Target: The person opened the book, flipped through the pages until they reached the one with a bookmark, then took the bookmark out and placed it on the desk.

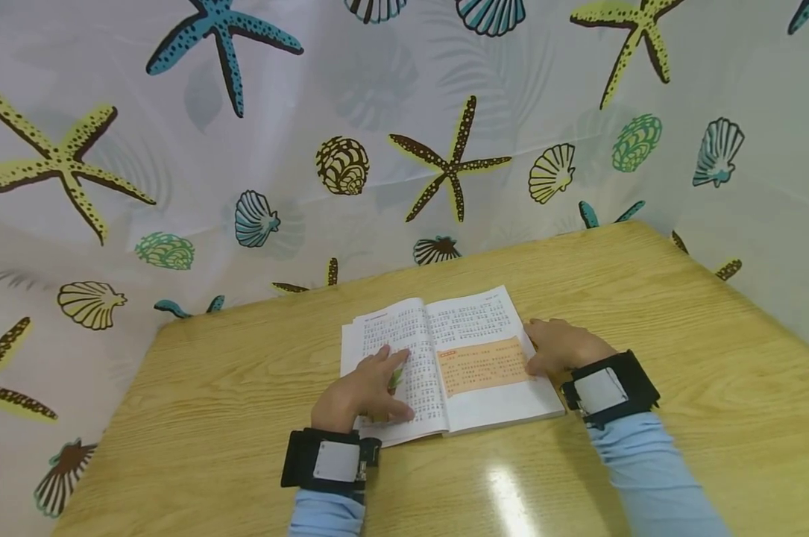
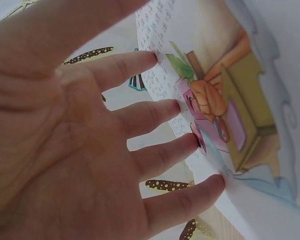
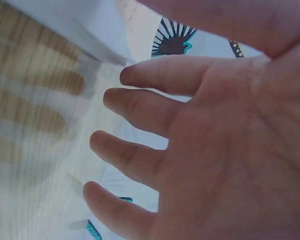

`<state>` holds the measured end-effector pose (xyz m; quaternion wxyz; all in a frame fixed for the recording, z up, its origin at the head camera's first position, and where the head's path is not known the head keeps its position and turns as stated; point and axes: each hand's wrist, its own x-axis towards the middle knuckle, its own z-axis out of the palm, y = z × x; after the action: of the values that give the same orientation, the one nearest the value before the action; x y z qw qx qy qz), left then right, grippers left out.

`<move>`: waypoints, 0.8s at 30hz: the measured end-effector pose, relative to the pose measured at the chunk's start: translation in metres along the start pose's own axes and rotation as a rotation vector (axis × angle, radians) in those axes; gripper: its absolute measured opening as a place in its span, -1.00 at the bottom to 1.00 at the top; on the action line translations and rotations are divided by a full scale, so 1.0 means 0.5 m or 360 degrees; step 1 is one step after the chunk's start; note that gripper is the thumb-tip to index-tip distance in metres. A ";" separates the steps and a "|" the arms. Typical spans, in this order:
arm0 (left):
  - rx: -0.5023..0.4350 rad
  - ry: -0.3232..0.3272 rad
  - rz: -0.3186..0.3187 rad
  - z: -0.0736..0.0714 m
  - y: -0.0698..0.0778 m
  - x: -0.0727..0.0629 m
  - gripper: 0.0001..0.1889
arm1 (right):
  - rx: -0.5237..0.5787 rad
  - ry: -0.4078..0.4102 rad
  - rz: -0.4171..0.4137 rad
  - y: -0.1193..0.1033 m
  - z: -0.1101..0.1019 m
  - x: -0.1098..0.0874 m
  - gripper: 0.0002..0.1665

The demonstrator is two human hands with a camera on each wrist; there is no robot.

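An open book (image 1: 488,406) with printed text lies on the wooden table, an orange text panel (image 1: 481,367) on its right page. My left hand (image 1: 364,391) rests across the left page, fingers spread and nearly straight. In the left wrist view its fingertips touch the page beside a coloured drawing (image 2: 240,115). At the book's right edge is my right hand (image 1: 565,347), thumb over the page margin and fingers extended beyond the edge. The right wrist view shows those fingers apart and relaxed next to the white book edge (image 3: 85,25), holding nothing.
The wooden table (image 1: 243,388) extends around the book on all sides. Behind it and to the right hangs a pale cloth (image 1: 391,74) printed with starfish and shells. Both wrists wear black straps (image 1: 615,384) below light blue sleeves (image 1: 652,462).
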<state>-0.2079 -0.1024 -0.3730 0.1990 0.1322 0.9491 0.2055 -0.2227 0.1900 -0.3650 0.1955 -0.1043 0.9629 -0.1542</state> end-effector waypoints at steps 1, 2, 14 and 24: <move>0.0003 0.0001 0.0001 0.000 -0.001 0.001 -0.02 | -0.0027 0.0003 0.0013 -0.003 -0.001 -0.001 -0.16; 0.0011 0.0003 0.0007 0.000 0.000 0.001 -0.02 | -0.0040 0.0015 0.0008 -0.006 -0.003 -0.001 -0.20; 0.0019 0.0017 0.0012 0.000 -0.002 -0.001 -0.03 | 0.0229 0.0583 -0.0398 0.007 -0.013 -0.004 -0.84; 0.0017 0.0021 0.0022 0.001 -0.001 -0.003 -0.03 | 0.0465 0.0411 -0.0573 0.006 -0.016 -0.004 -0.80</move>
<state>-0.2067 -0.1031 -0.3731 0.1907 0.1386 0.9505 0.2027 -0.2246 0.1954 -0.3582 0.0533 -0.2241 0.9133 -0.3359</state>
